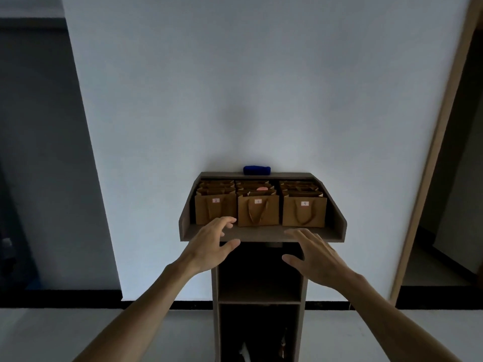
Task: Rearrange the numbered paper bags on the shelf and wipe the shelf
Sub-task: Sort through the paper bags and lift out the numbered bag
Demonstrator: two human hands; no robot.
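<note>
Nearby, blue cloth (256, 170) behind paper bags (258, 209); left hand (209, 246), right hand (317, 257) grips spread, empty.

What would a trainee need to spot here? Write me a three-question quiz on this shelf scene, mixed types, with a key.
1. True or false: the left hand grips a bag.
2. The blue cloth lies: A) on the shelf's back ledge, B) on the floor, C) in the right hand.
3. How many columns of paper bags stand on the shelf?

Key: 1 false; 2 A; 3 three.
</note>
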